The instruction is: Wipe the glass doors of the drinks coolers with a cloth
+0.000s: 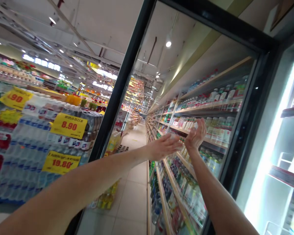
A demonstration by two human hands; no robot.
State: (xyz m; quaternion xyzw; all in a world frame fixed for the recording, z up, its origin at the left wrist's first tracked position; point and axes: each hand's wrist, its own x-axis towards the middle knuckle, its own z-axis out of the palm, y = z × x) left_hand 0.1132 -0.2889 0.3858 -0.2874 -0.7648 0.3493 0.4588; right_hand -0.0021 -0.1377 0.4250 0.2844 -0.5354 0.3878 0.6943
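My left hand [165,147] is stretched out in front of the glass pane [166,81], its fingers straight and held out to the right. Close beside it, my right hand [196,133] is raised with its fingers loosely bent and the thumb apart. I see nothing held in either hand. Blur hides whether the fingertips touch the glass. The pane sits in a black door frame [122,85], and the door stands swung out from the lit refrigerator cabinet [262,156] on the right. Through or in the glass show long shelves of bottles [218,127].
Stacked packs of bottled drinks [22,156] stand on the left with yellow price signs [69,125]. A tiled aisle floor [127,195] runs ahead. Inside the cabinet at right are a dark-edged shelf [287,178] and wire racks.
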